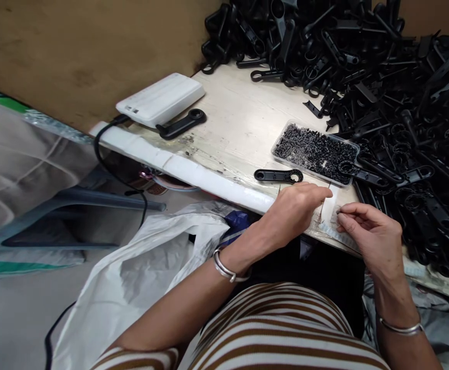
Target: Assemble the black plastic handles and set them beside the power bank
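My left hand (295,208) is closed over the table's front edge, its fingertips turned away so that whatever they hold is hidden. To its right, my right hand (374,234) pinches thumb and forefinger together; a tiny dark speck shows at the tips, too small to name. Just beyond my left hand lies a black plastic handle-shaped part (278,176) with a ring at one end. A clear shallow box (309,168) full of tiny black pieces sits behind both hands. Another black part with a toothed ring (366,174) rests over the box's right corner.
A large heap of black plastic parts (413,128) covers the table's back and right. At the left stand a white box-shaped device (162,97) with a black cable (99,146) and another black handle part (183,124). A white plastic bag (104,288) hangs below the edge.
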The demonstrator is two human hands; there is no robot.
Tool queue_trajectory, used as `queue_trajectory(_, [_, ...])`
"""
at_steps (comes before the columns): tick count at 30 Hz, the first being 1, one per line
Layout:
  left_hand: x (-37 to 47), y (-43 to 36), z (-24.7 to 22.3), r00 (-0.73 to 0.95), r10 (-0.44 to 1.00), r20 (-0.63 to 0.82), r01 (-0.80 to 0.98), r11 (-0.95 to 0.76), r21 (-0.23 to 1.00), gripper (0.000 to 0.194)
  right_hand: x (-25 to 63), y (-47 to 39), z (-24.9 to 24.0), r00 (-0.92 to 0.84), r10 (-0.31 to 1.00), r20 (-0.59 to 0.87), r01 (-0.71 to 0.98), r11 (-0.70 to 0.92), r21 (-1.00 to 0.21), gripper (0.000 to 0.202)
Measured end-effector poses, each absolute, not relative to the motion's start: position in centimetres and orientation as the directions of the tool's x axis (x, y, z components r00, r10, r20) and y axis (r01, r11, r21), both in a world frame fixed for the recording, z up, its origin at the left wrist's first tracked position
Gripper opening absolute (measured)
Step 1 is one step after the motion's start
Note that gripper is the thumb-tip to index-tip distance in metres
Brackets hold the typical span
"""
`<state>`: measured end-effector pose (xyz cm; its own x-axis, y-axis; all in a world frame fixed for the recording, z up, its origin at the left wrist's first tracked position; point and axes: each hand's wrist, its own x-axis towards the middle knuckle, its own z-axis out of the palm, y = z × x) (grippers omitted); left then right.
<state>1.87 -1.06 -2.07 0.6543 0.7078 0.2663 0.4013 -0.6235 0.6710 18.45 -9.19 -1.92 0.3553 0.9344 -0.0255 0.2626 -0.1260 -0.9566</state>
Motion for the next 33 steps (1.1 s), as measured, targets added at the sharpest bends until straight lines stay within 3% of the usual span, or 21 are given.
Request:
queue_trajectory(2, [1.9, -1.6, -2.2, 0.555, 0.803, 0.216, 0.24, -0.403, 0.883, 0.016, 18.5, -9.1, -1.9, 0.337, 0.941, -0.046, 0.207, -0.121, -0.971, 0.013])
queue_trajectory(4, [1.9, -2.0, -2.3, 0.513, 0.854, 0.083, 0.034, -0.117, 0.993, 0.019, 18.5, -9.1, -1.9, 0.314, 0.948, -0.057, 0.158, -0.112, -0.981, 0.013])
queue_trajectory(7, [2.0, -2.5, -2.2, 0.533, 0.84, -0.102, -0.178, 0.229, 0.957, 0.026, 18.2, -9.0, -1.8, 0.289, 0.956, -0.052, 0.127, -0.092, -0.988, 0.011])
queue_trajectory(9, [2.1, -2.6, -2.1, 0.542, 0.824, -0.165, -0.233, 0.337, 0.912, 0.027, 18.0, -9.1, -1.7, 0.282, 0.959, -0.037, 0.147, -0.081, -0.986, 0.01])
queue_trajectory(14, [2.3, -2.8, -1.9, 0.543, 0.815, -0.202, -0.268, 0.396, 0.878, 0.028, 17.9, -9.4, -1.5, 0.269, 0.962, 0.05, 0.292, -0.032, -0.956, 0.007])
queue_trajectory(22, [2.2, -3.0, -2.1, 0.53, 0.818, -0.223, -0.308, 0.43, 0.849, 0.027, 17.8, -9.6, -1.2, 0.109, 0.963, 0.247, 0.585, 0.139, -0.799, 0.007])
queue_trajectory(33, [2.5, -3.6, -2.3, 0.497, 0.826, -0.268, -0.368, 0.48, 0.797, 0.029, 18.2, -9.7, -1.7, 0.209, 0.975, 0.08, 0.392, -0.008, -0.92, 0.008])
